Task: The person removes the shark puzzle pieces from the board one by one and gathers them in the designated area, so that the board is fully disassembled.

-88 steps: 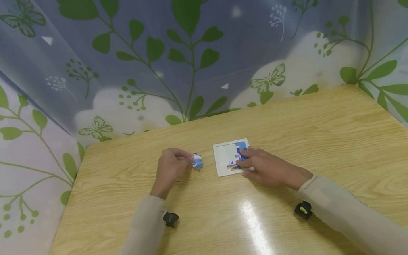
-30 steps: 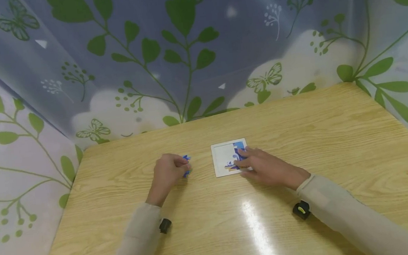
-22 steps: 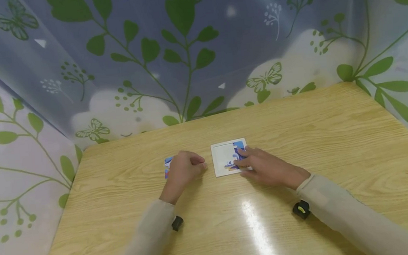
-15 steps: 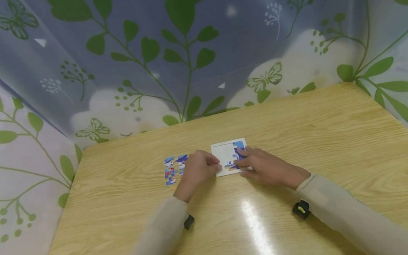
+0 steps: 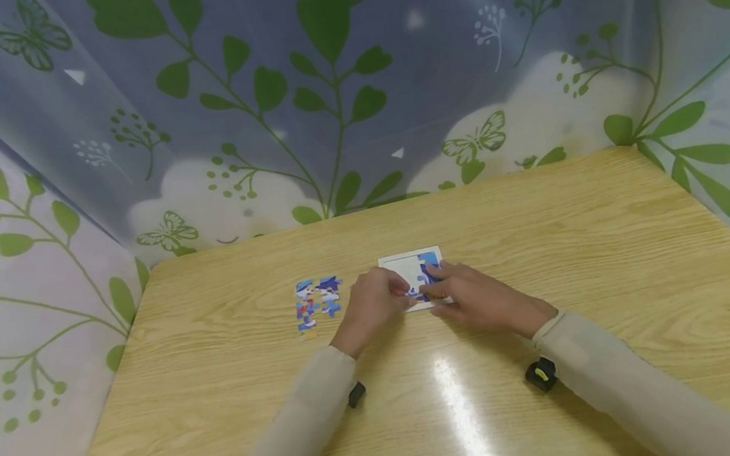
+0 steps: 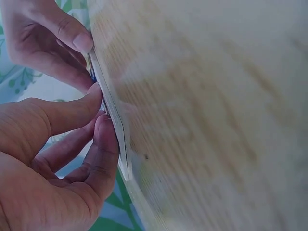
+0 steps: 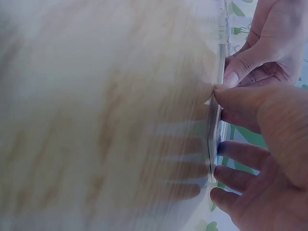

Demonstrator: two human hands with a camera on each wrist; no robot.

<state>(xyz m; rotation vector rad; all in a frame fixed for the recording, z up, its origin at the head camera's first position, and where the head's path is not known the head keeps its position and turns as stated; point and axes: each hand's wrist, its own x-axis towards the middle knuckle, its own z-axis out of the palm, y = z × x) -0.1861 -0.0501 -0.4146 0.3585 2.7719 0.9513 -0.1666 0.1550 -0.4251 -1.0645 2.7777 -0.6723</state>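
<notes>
A small white puzzle tray point(image 5: 400, 262) lies mid-table, with blue pieces point(image 5: 431, 258) set in its right part. My left hand point(image 5: 403, 291) is over the tray's left near part, fingers curled. It pinches a small blue and white puzzle piece point(image 5: 413, 291) at its tips. In the left wrist view the thumb point(image 6: 89, 98) and a finger press at the tray's thin edge point(image 6: 115, 130). My right hand point(image 5: 433, 283) rests on the tray's right side with fairly straight fingers, its thumb point(image 7: 226, 92) at the tray's rim point(image 7: 214, 139).
Several loose blue, white and red puzzle pieces point(image 5: 316, 303) lie in a cluster left of the tray. The wooden table point(image 5: 601, 251) is walled in by leaf-patterned sheets point(image 5: 341, 100) at the back and both sides. Glare point(image 5: 462, 408) sits near the front.
My left hand has left the loose pieces and moved right to the tray, uncovering the cluster. The right hand has stayed on the tray.
</notes>
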